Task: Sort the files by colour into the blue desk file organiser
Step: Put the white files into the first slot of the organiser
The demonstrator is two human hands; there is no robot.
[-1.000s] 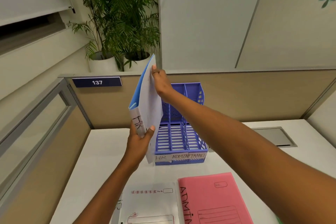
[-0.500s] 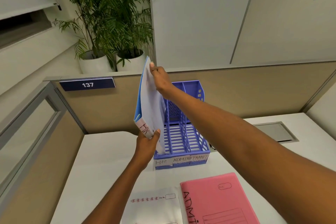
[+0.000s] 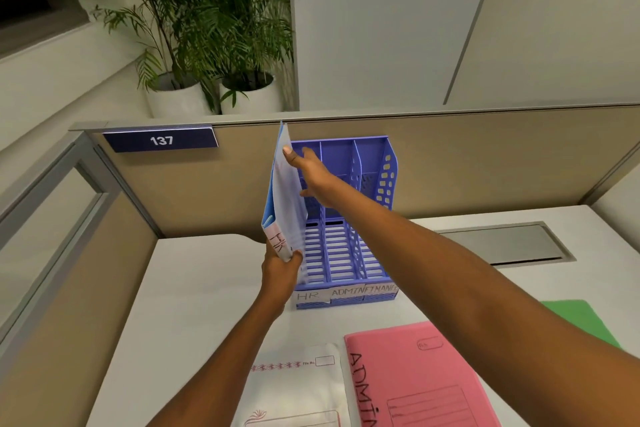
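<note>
A blue desk file organiser [image 3: 375, 180] with three slots labelled HR, ADMIN and FINANCE stands against the partition. I hold a white and blue file [image 3: 285, 198], marked HR, upright and partly inside the leftmost slot. My left hand [image 3: 281, 269] grips its lower front corner. My right hand [image 3: 311, 173] holds its upper edge from the right. A pink file [image 3: 422, 378] marked ADMIN and a white file [image 3: 298, 388] lie flat near me. A green file [image 3: 585, 322] shows at the right behind my right arm.
The white desk [image 3: 201, 291] meets a beige partition [image 3: 485, 156] carrying a plate that reads 137 [image 3: 161, 140]. A grey cable hatch [image 3: 502, 243] is set in the desk at the right. Potted plants [image 3: 214, 45] stand behind the partition.
Both hands have lowered the white and blue file and carried it right, from above the desk into the organiser's left slot. The view has shifted, showing the green file.
</note>
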